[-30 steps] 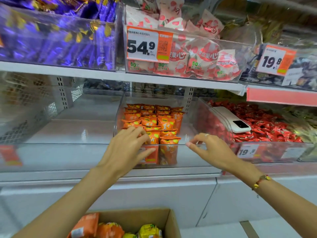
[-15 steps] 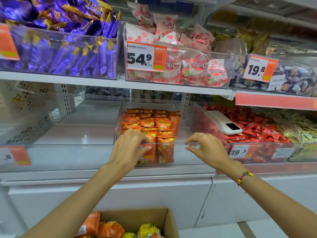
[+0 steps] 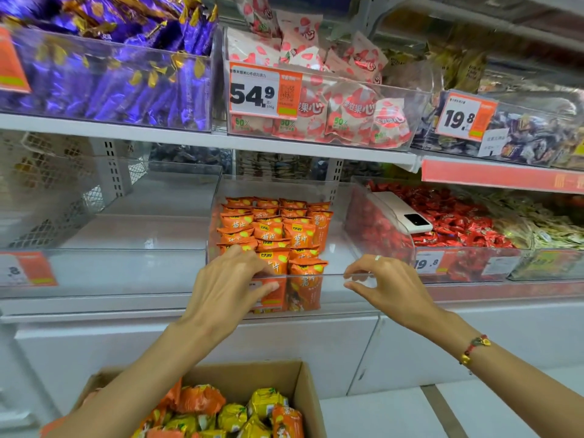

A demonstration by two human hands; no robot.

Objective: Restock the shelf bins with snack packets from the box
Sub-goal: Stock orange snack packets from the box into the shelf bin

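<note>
Head view, only one camera here. Centre of the frame there's a clear plastic shelf bin [image 3: 335, 275] holding rows of orange snack packets [image 3: 275, 230] stood upright, packed toward its left side. The left hand [image 3: 226, 287] is draped over the bin's front lip, fingers reaching in onto the front packets and thumb pressed against the clear wall outside (can't tell if it's actually gripping a packet or just touching). The right hand [image 3: 390, 284] pinches the same front edge further right, thumb under, fingers on top.

Bottom of the frame: an open brown cardboard box [image 3: 294, 379] with loose orange and yellow packets [image 3: 240, 412] inside.

Right of centre, a white phone [image 3: 403, 213] lies on the neighbouring bin of red wrapped candies [image 3: 458, 222]. Upper left has purple foil packets [image 3: 120, 71].
</note>
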